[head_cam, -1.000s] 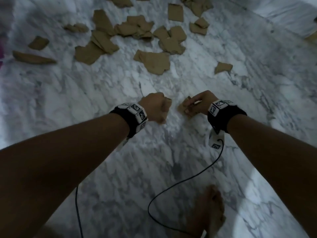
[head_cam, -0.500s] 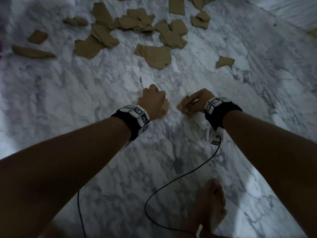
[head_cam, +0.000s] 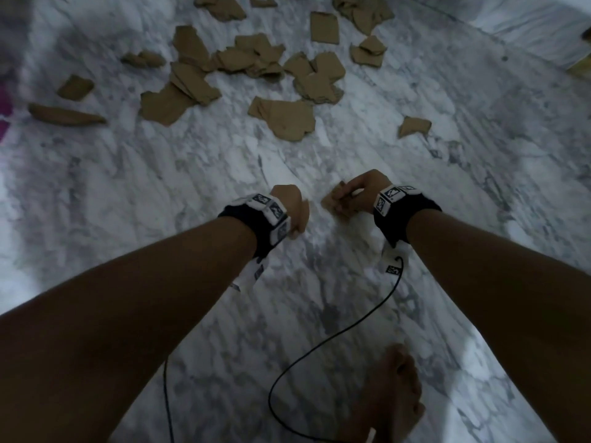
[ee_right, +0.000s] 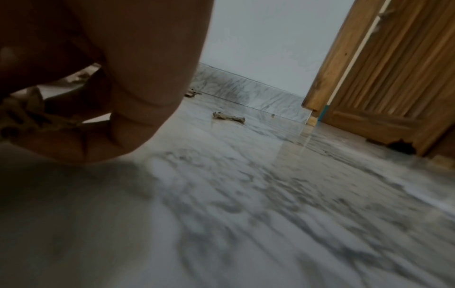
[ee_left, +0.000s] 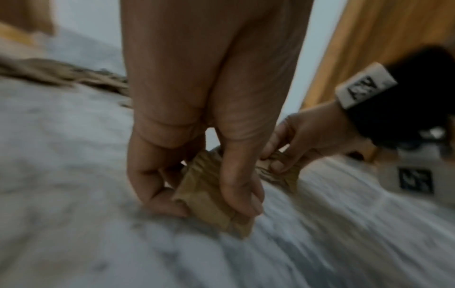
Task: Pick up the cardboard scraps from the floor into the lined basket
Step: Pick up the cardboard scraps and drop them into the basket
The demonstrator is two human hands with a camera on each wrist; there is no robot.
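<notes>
My left hand (head_cam: 295, 211) is curled round a brown cardboard scrap (ee_left: 209, 196) just above the marble floor; thumb and fingers pinch it in the left wrist view. Close to its right, my right hand (head_cam: 347, 199) grips another crumpled scrap (head_cam: 331, 203), also seen as the right hand's scrap (ee_left: 283, 171). Several more cardboard scraps (head_cam: 284, 118) lie scattered farther away on the floor, with a lone scrap (head_cam: 414, 126) to the right. The lined basket is not in view.
White marble floor (head_cam: 160, 187) all around. A black cable (head_cam: 319, 343) loops near my bare foot (head_cam: 393, 391). A marble skirting and wall (ee_right: 246, 91) stand beyond, a wooden door (ee_right: 384, 78) at the right. Something pink (head_cam: 4, 107) shows at the left edge.
Both hands have stayed low near the floor holding their scraps; the left hand has turned, hiding most of its scrap, and the head view has shifted slightly back.
</notes>
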